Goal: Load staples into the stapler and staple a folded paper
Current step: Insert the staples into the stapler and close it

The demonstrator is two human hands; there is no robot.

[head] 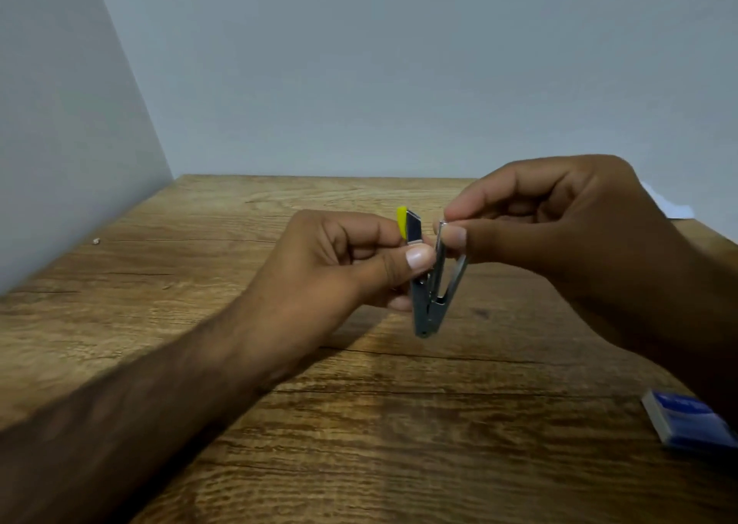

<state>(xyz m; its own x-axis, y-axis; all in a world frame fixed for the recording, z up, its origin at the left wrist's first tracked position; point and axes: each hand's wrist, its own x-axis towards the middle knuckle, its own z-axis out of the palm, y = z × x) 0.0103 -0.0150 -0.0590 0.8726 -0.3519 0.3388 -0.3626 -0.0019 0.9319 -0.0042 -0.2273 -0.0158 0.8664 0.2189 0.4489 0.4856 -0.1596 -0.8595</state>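
A small metal stapler [429, 304] with a yellow top is held upright above the wooden table, hinge down, its arms spread apart in a V. My left hand [343, 264] grips the yellow-capped arm between thumb and fingers. My right hand [559, 220] pinches the top end of the middle metal arm with thumb and forefinger; I cannot tell whether a strip of staples is between them. A white paper [675, 210] shows only as a corner behind my right hand.
A blue and white staple box [687, 423] lies on the wooden table [239, 244] at the right edge. A tiny pale scrap [96, 240] sits at the far left. Grey walls close the back and left side.
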